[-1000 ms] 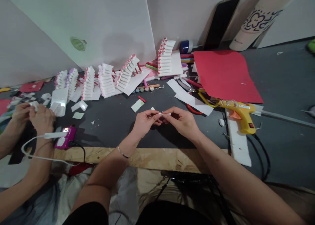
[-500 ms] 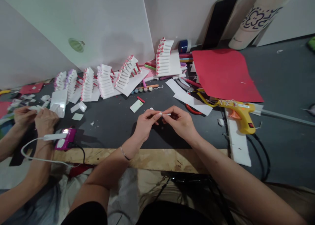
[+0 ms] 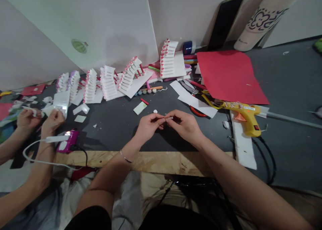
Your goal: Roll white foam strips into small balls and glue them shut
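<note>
My left hand [image 3: 149,126] and my right hand [image 3: 184,125] meet fingertip to fingertip above the dark tabletop. Both are closed in a pinch on a small white piece [image 3: 169,118], mostly hidden by the fingers; its exact kind does not show. Just beyond my left fingertips lies a small white disc [image 3: 155,111]. Farther off to the left are a pale green and white rectangle [image 3: 140,108] and a short red stick [image 3: 144,101]. White paper strips [image 3: 192,97] lie beyond my right hand, partly over red-handled pliers [image 3: 197,112].
Several white stepped stands [image 3: 109,84] with pink-tipped white sticks line the back. At right lie a yellow glue gun [image 3: 248,117] and a red sheet [image 3: 230,75], with a white bottle [image 3: 264,22] behind. On the left, a co-worker's hands [image 3: 51,121] work near a magenta power adapter [image 3: 67,141].
My hands stay pinched together, drawn slightly closer, and less of the white piece shows. The co-worker's hands have moved apart a little, one toward a clear-and-white sheet.
</note>
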